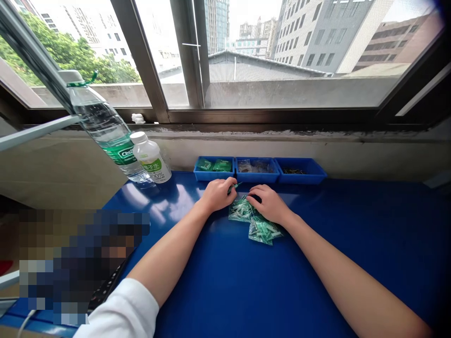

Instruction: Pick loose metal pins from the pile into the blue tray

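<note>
My left hand (pixel 220 193) is closed around a small green piece (pixel 232 188) with a thin dark tip pointing right; its exact kind I cannot make out. My right hand (pixel 268 203) is bent over a pile of small clear packets (pixel 264 229) with green and white pieces inside. Its thumb and fingers are apart, with nothing visible between them. Another such packet (pixel 240 210) lies between the two hands, just below the left one. The right palm hides part of the pile.
Along the wall stand a blue bin with green packets (pixel 214 174), a bin with clear packets (pixel 257 177) and a bin with small dark parts (pixel 303 177). A large water bottle (pixel 105 126) and a white bottle (pixel 152 157) stand left on the blue table (pixel 218 281). Windows rise behind.
</note>
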`<state>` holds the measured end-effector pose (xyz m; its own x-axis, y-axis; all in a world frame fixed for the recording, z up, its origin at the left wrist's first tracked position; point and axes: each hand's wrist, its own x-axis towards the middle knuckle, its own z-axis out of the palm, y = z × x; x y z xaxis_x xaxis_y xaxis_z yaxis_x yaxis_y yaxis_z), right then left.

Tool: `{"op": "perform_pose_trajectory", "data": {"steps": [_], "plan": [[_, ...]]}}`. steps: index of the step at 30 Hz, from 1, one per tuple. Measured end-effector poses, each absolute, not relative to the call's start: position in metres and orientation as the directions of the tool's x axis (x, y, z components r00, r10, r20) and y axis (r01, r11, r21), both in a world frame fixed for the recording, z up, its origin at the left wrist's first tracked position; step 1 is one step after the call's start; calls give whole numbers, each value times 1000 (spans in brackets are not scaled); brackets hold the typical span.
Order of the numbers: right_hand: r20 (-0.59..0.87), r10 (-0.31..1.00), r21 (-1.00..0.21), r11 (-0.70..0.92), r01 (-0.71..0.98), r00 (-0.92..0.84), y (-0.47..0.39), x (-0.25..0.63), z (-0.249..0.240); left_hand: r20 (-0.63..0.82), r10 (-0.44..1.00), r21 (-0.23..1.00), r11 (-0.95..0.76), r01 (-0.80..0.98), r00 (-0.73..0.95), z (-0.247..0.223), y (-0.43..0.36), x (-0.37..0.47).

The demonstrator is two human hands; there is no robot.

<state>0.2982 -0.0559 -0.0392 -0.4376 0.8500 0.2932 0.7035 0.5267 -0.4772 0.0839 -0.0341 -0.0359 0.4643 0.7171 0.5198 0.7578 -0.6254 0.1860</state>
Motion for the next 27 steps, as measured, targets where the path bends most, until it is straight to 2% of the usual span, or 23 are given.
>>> {"op": "perform_pose_trajectory", "data": {"steps": [8, 13, 17, 21, 27], "plan": [[307, 842, -466, 540, 701, -444, -57, 298, -39, 533, 730, 121, -566, 815, 428, -33, -35, 84], [308, 841, -470, 542, 697, -445, -57, 298, -39, 483, 762, 149, -556, 818, 430, -34, -35, 84], [296, 845, -470, 534, 703, -445, -57, 298, -38, 550, 741, 153, -543, 826, 385, -33, -35, 84], [294, 845, -467, 535, 704, -446, -56, 298, -39, 630, 666, 94, -576, 812, 400, -29, -35, 83], [305, 840, -467, 542, 698, -449, -56, 298, -40, 663, 646, 69, -556, 829, 378, -28, -36, 81]]}}
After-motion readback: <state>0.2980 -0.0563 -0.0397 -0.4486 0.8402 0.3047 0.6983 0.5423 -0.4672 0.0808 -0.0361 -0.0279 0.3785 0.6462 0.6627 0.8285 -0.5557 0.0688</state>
